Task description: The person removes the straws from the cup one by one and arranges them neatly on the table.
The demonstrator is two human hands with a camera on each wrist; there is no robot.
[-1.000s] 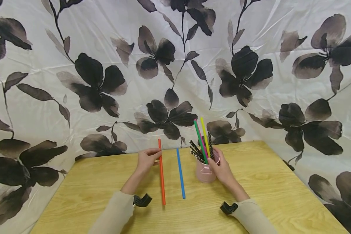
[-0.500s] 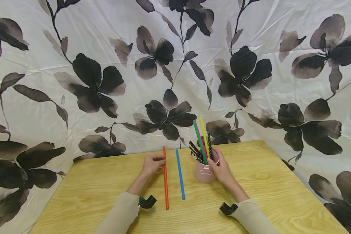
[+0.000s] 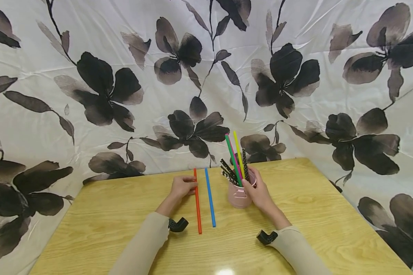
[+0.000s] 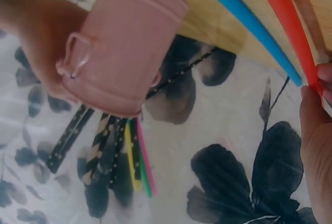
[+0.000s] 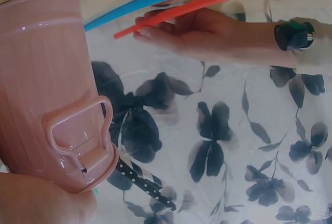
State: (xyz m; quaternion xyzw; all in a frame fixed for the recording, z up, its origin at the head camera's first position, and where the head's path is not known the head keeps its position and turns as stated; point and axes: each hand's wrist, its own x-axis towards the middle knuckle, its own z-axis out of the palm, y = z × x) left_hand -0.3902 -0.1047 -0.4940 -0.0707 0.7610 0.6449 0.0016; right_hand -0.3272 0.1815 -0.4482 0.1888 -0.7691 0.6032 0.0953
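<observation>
My left hand [image 3: 183, 186] pinches a red straw [image 3: 198, 214] near its far end, and in the left wrist view the fingertips grip the red straw [image 4: 290, 19]. Whether that straw touches the table cannot be told. Just right of it, apart and roughly parallel, a blue straw [image 3: 210, 202] lies on the table. My right hand [image 3: 260, 194] holds the right side of a small pink pail [image 3: 240, 198] with wire handles, standing upright. Out of the pail lean a green straw [image 3: 233, 158], a yellow straw [image 3: 238, 152], a pink one and several black patterned straws [image 3: 229, 172].
The wood-grain table [image 3: 124, 214] runs back to a white cloth [image 3: 213, 84] with dark flowers, hanging behind its far edge. Black wrist cameras [image 3: 178, 225] sit at both sleeve cuffs.
My left hand has moved right with the red straw, bringing it closer to the blue one. The right hand stays on the pail. The head view has tilted slightly down.
</observation>
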